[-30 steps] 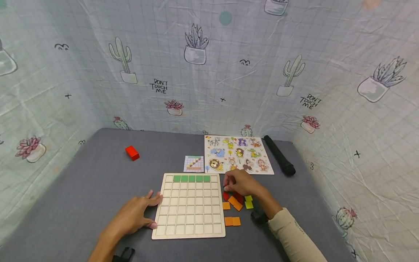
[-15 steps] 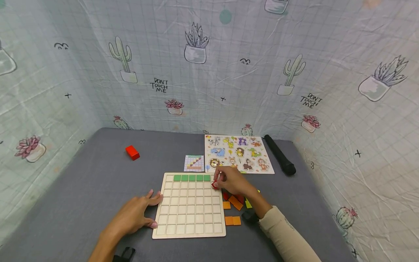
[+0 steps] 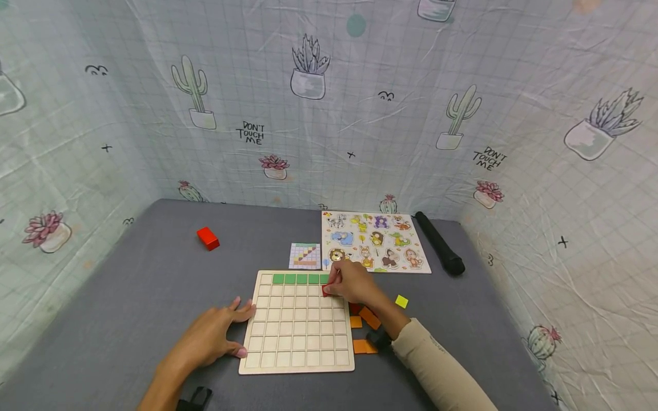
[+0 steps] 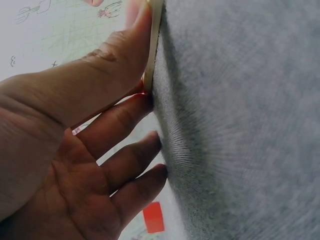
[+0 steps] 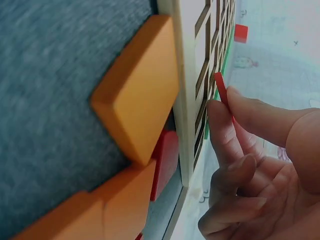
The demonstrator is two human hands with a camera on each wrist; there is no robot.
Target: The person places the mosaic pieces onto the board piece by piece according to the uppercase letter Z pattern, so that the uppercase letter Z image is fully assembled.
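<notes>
My right hand pinches a small red square tile between thumb and fingertips, over the upper right of the wooden grid board. In the right wrist view the red tile is tilted up on edge above the board's cells. A row of green tiles fills most of the board's top row. My left hand rests at the board's left edge, thumb and fingers spread and touching it. The left wrist view shows the thumb against the board's side.
Orange tiles, a red tile and a yellow tile lie right of the board. Behind it are a small pattern card, an animal puzzle board and a black microphone. A red block sits at the back left.
My right hand has moved left from the loose tiles onto the board, carrying a red tile from the pile. The left hand has stayed put at the board's edge.
</notes>
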